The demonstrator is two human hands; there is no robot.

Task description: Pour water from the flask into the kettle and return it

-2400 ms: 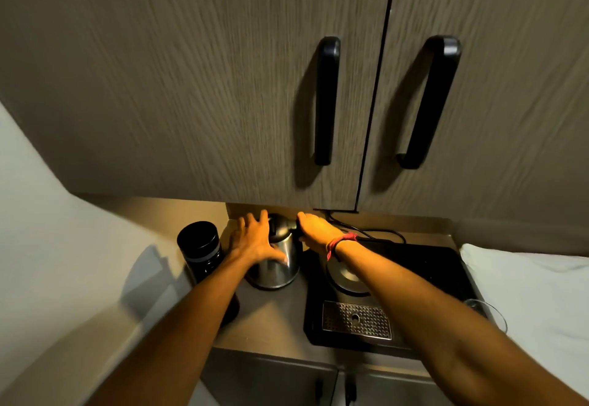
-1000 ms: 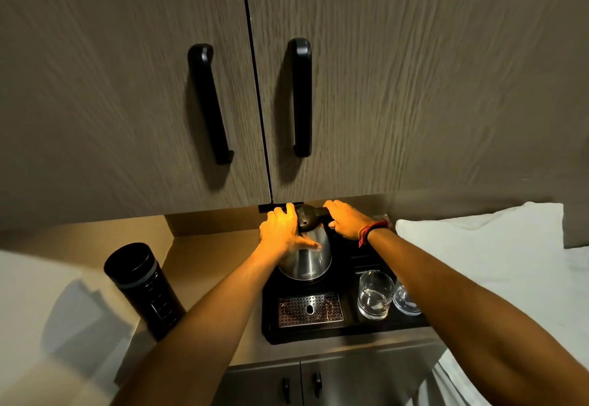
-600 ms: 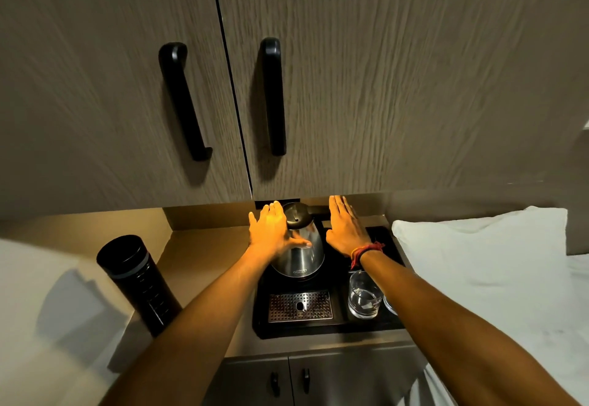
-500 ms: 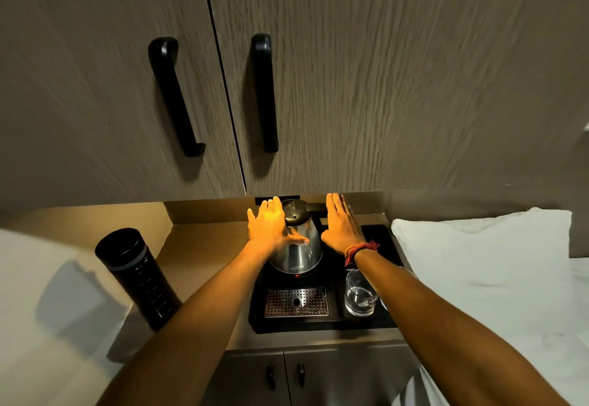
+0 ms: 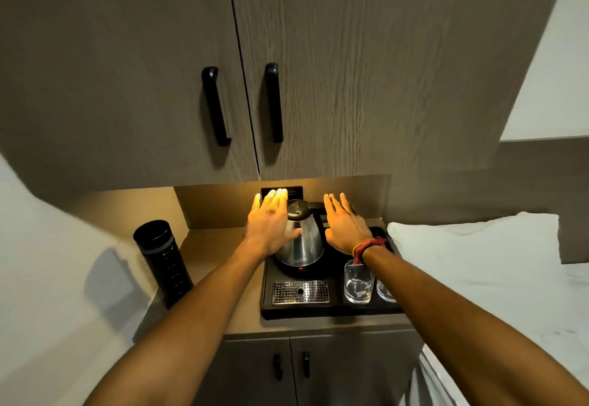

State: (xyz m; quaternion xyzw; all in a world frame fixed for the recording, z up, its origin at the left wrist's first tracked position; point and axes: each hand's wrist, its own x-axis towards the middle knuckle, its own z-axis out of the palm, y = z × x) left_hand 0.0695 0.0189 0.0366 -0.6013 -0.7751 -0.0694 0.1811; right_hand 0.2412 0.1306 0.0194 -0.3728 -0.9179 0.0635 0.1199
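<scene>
A steel kettle (image 5: 304, 243) with a black lid stands upright on its base, at the back of a black tray (image 5: 328, 308). My left hand (image 5: 271, 225) is spread flat just left of the kettle, thumb against its side. My right hand (image 5: 345, 225), with a red wrist thread, hovers flat to the kettle's right above the tray, holding nothing. A tall black flask (image 5: 162, 260) stands upright and closed on the counter at the far left, apart from both hands.
A drinking glass (image 5: 358, 281) and a second glass (image 5: 385, 291) stand on the tray's right side, under my right forearm. A metal drip grate (image 5: 300, 291) lies at the tray's front. Cupboard doors hang overhead. A white pillow (image 5: 471, 255) lies to the right.
The kettle was carried from the counter beside the flask onto the tray. Both hands then let go of it and now hover flat on either side.
</scene>
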